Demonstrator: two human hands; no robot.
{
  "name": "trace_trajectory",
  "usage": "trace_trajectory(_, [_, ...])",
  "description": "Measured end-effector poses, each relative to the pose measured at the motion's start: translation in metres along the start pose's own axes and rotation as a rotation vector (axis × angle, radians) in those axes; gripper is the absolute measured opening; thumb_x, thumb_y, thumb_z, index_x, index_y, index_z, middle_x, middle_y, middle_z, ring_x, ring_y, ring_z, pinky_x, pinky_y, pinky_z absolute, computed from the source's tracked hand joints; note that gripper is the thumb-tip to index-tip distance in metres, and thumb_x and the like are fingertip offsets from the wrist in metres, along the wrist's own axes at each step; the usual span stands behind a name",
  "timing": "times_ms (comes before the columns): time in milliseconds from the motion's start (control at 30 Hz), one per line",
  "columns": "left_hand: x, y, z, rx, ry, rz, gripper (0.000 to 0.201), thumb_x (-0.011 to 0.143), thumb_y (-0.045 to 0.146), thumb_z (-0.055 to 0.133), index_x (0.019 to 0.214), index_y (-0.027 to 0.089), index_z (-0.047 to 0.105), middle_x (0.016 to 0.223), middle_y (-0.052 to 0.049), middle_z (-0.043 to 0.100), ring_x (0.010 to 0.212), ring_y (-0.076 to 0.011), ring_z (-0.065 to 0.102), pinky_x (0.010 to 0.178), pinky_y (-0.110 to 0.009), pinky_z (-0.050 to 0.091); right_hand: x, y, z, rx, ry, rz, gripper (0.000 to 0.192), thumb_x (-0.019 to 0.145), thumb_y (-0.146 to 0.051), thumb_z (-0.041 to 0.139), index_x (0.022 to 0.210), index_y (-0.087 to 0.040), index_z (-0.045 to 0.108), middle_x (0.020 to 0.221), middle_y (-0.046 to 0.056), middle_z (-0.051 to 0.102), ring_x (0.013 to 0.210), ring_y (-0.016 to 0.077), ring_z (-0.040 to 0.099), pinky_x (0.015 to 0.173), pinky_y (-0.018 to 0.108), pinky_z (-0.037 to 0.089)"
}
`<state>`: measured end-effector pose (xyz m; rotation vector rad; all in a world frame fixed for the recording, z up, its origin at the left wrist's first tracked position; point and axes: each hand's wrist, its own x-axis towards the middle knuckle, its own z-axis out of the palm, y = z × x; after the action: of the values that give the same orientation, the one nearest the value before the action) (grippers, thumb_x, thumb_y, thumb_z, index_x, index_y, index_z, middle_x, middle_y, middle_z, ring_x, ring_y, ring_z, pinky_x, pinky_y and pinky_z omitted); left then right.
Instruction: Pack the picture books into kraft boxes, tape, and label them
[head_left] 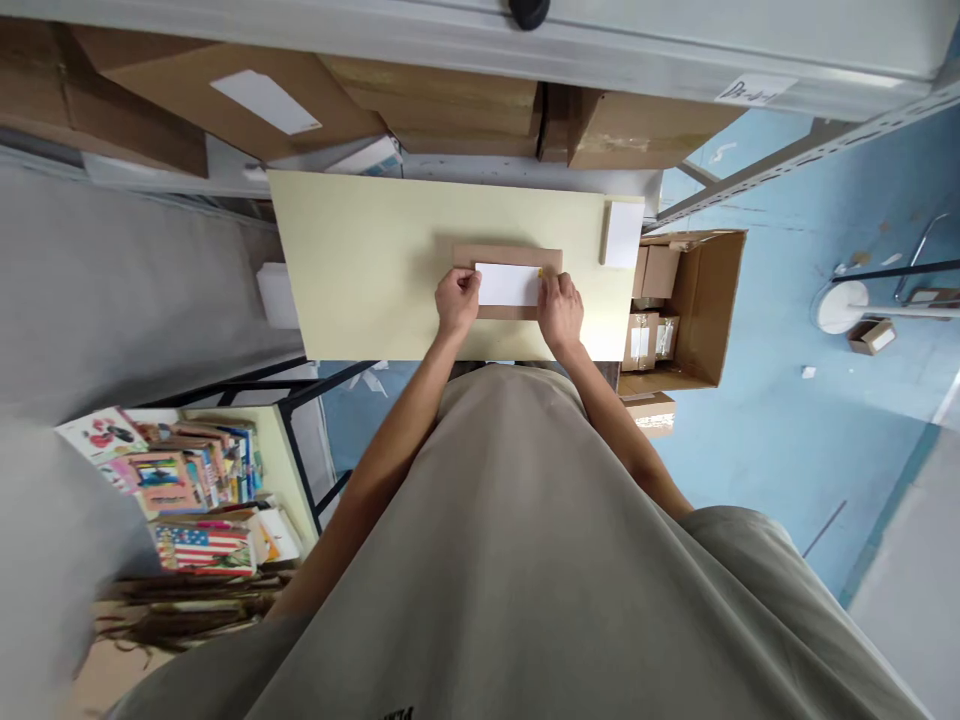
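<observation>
A white paper slip [508, 286] lies over a flat brown cardboard box or piece [504, 254] on the pale yellow tabletop [360, 260]. My left hand [457, 298] pinches the slip's left end between thumb and fingers. At the opposite end, my right hand [560, 308] has its fingers closed on the slip's right edge, beside a small yellow mark. Cardboard shows above and below the slip. Whether the slip's underside touches the cardboard all along, I cannot tell. A white stack of paper or cards [623, 235] rests at the tabletop's right end.
Brown cartons [465, 105] line a metal shelf [420, 32] behind the table. At the right stands an open carton [701, 310] with several small boxes inside. Colourful books or packets [202, 470] fill a stand at the lower left. A white-based stand [842, 307] is on the blue floor.
</observation>
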<state>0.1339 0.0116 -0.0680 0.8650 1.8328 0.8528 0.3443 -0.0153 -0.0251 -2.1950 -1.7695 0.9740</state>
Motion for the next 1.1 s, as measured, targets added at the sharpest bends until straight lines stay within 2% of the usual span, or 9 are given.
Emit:
trace_trajectory(133, [0.006, -0.009, 0.006, -0.043, 0.041, 0.014, 0.023, 0.098, 0.027, 0.087, 0.083, 0.021, 0.071, 0.080, 0.001, 0.075, 0.080, -0.0141, 0.065, 0.093, -0.040, 0.054, -0.013, 0.008, 0.005, -0.004, -0.078, -0.173, 0.036, 0.118, -0.022, 0.043, 0.141, -0.020, 0.071, 0.137, 0.019, 0.071, 0.130, 0.0346, 0.064, 0.120, 0.052, 0.047])
trace_trajectory(267, [0.002, -0.005, 0.010, -0.036, 0.042, 0.024, 0.029, 0.100, 0.034, 0.085, 0.079, 0.021, 0.069, 0.085, -0.004, 0.080, 0.083, -0.0152, 0.070, 0.094, -0.044, 0.055, -0.010, 0.013, -0.002, -0.028, -0.124, -0.246, 0.037, 0.117, -0.023, 0.047, 0.142, -0.016, 0.073, 0.140, 0.023, 0.072, 0.130, 0.0362, 0.063, 0.119, 0.053, 0.046])
trace_trajectory(367, [-0.005, 0.004, 0.012, 0.016, 0.043, 0.006, 0.022, 0.099, 0.023, 0.081, 0.081, 0.022, 0.069, 0.090, -0.004, 0.082, 0.089, -0.0168, 0.075, 0.097, -0.041, 0.058, 0.002, 0.011, -0.008, -0.150, -0.104, -0.317, 0.042, 0.116, -0.022, 0.043, 0.144, -0.016, 0.074, 0.142, 0.026, 0.072, 0.132, 0.0395, 0.064, 0.116, 0.058, 0.048])
trace_trajectory(433, [-0.009, 0.007, 0.013, 0.011, 0.042, 0.032, 0.016, 0.095, 0.015, 0.083, 0.086, 0.023, 0.071, 0.096, -0.005, 0.084, 0.091, -0.0190, 0.076, 0.096, -0.040, 0.060, 0.010, 0.007, -0.007, -0.249, -0.146, -0.427, 0.044, 0.117, -0.024, 0.043, 0.145, -0.016, 0.076, 0.135, 0.026, 0.075, 0.129, 0.0398, 0.067, 0.113, 0.057, 0.050])
trace_trajectory(500, [-0.012, 0.008, 0.013, 0.004, 0.036, 0.057, 0.016, 0.092, 0.009, 0.082, 0.089, 0.022, 0.072, 0.099, -0.007, 0.085, 0.092, -0.0201, 0.077, 0.095, -0.039, 0.060, 0.018, 0.002, -0.003, -0.309, -0.195, -0.532, 0.045, 0.118, -0.027, 0.043, 0.147, -0.017, 0.077, 0.131, 0.025, 0.076, 0.125, 0.0393, 0.068, 0.112, 0.056, 0.051])
trace_trajectory(767, [-0.022, 0.002, 0.007, 0.033, 0.063, 0.040, 0.018, 0.093, 0.003, 0.072, 0.096, 0.019, 0.079, 0.103, -0.007, 0.085, 0.096, -0.0202, 0.078, 0.098, -0.036, 0.060, 0.040, -0.017, 0.027, -0.367, -0.192, -0.757, 0.057, 0.121, -0.035, 0.033, 0.161, -0.012, 0.067, 0.128, 0.025, 0.077, 0.120, 0.0367, 0.069, 0.107, 0.051, 0.052])
trace_trajectory(933, [-0.033, -0.001, 0.005, 0.105, 0.094, 0.059, 0.031, 0.095, -0.001, 0.064, 0.111, 0.021, 0.081, 0.110, -0.006, 0.085, 0.100, -0.0173, 0.078, 0.100, -0.031, 0.060, 0.044, -0.026, 0.036, -0.387, -0.194, -0.756, 0.058, 0.124, -0.038, 0.036, 0.170, -0.011, 0.060, 0.132, 0.025, 0.074, 0.123, 0.0362, 0.069, 0.109, 0.051, 0.053])
trace_trajectory(1100, [-0.037, -0.009, 0.000, 0.181, 0.115, 0.078, 0.040, 0.093, -0.005, 0.068, 0.122, 0.021, 0.077, 0.113, -0.009, 0.083, 0.095, -0.0150, 0.074, 0.098, -0.030, 0.060, 0.037, -0.033, 0.035, -0.318, -0.287, -0.726, 0.063, 0.126, -0.036, 0.026, 0.177, -0.010, 0.052, 0.139, 0.025, 0.070, 0.129, 0.0375, 0.067, 0.117, 0.056, 0.050])
